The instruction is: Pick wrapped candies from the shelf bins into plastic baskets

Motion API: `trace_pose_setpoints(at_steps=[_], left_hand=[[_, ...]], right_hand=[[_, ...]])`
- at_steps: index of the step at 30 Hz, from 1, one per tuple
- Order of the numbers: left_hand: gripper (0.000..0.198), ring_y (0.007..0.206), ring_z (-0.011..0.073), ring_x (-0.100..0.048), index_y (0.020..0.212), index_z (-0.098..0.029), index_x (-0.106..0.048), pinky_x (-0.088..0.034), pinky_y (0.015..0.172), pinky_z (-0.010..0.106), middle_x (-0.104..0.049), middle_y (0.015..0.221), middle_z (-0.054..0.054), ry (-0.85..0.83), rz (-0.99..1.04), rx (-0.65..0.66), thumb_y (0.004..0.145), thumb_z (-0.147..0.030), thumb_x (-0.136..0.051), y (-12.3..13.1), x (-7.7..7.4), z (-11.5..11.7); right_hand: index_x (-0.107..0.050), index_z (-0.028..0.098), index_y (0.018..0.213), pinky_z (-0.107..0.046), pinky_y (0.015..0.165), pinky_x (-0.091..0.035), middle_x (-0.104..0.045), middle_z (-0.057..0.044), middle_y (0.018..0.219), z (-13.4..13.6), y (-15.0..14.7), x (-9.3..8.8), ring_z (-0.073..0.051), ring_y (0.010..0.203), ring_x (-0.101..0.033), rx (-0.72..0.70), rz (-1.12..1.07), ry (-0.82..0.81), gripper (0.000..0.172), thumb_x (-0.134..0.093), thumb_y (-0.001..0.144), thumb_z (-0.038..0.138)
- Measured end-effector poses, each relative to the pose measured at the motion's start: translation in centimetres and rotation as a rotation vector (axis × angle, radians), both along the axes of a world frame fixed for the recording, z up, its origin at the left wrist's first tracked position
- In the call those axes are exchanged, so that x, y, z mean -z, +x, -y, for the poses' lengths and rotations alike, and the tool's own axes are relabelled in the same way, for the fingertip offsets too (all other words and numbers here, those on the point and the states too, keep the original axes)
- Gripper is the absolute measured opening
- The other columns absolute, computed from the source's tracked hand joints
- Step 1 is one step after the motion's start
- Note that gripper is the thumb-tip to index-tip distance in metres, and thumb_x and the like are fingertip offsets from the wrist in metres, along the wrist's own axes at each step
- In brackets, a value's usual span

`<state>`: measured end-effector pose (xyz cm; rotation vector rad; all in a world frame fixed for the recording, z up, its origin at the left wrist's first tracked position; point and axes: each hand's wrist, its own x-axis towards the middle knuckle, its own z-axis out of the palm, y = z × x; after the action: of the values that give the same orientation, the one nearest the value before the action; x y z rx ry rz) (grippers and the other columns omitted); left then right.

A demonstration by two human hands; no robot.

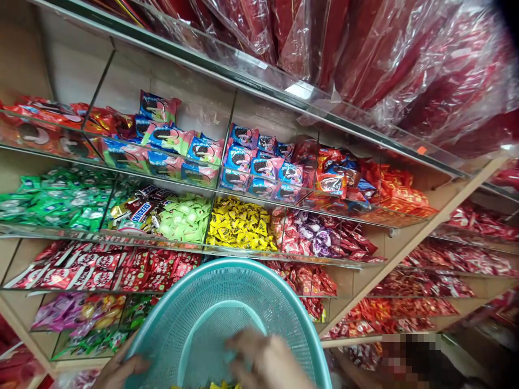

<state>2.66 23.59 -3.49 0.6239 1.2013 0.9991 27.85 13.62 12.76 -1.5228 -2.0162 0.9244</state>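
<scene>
A teal mesh basket [160,319] fills the bottom centre, with a few yellow-wrapped sweets [223,385] at its near edge. My left hand [121,367] grips the basket's left rim, fingers over the edge. Inside the basket, over its mesh floor, is my right hand [263,354], smeared by motion; whether its fingers hold anything does not show. Beyond the basket, yellow sweets [242,224] fill a shelf compartment between pale green sweets [186,219] and purple and white ones [314,235].
Tilted shelves with clear fronts [259,254] hold green, blue and red packets. Plastic-wrapped red packages [365,59] stand above. More shelves of red sweets [458,254] run along the right. A blurred, partly pixelated person [413,362] is at the lower right.
</scene>
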Motion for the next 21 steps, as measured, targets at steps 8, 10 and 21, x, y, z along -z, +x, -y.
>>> trace_pose_setpoints(at_steps=[8,10,21], left_hand=[[0.08,0.041,0.0149,-0.058,0.126,-0.023,-0.042,-0.046,0.042,0.02,-0.06,0.043,-0.009,0.026,0.012,-0.032,0.051,-0.001,-0.062,0.1,0.3,-0.1],[0.08,0.04,0.0154,-0.058,0.126,-0.022,-0.042,-0.046,0.042,0.022,-0.061,0.044,-0.008,0.019,0.002,-0.039,0.051,-0.001,-0.062,0.1,0.2,-0.1],[0.082,0.037,0.0155,-0.055,0.127,-0.024,-0.04,-0.046,0.04,0.022,-0.054,0.038,-0.009,0.023,0.016,-0.01,0.051,-0.003,-0.06,0.2,-0.5,0.0]], right_hand=[[-0.06,0.014,0.095,-0.033,0.071,-0.042,-0.064,-0.015,0.09,-14.9,6.7,-8.8,-0.026,0.088,-0.06,0.341,0.804,0.357,0.031,-0.049,0.082,0.04],[-0.06,0.015,0.098,-0.031,0.072,-0.042,-0.064,-0.015,0.095,-17.2,7.1,-8.5,-0.026,0.089,-0.059,0.217,0.78,0.288,0.039,-0.056,0.076,0.046],[-0.064,0.012,0.075,-0.021,0.054,-0.036,-0.059,0.0,0.067,-21.2,7.7,-6.0,-0.011,0.058,-0.048,0.044,0.447,0.209,0.024,-0.074,0.055,0.021]])
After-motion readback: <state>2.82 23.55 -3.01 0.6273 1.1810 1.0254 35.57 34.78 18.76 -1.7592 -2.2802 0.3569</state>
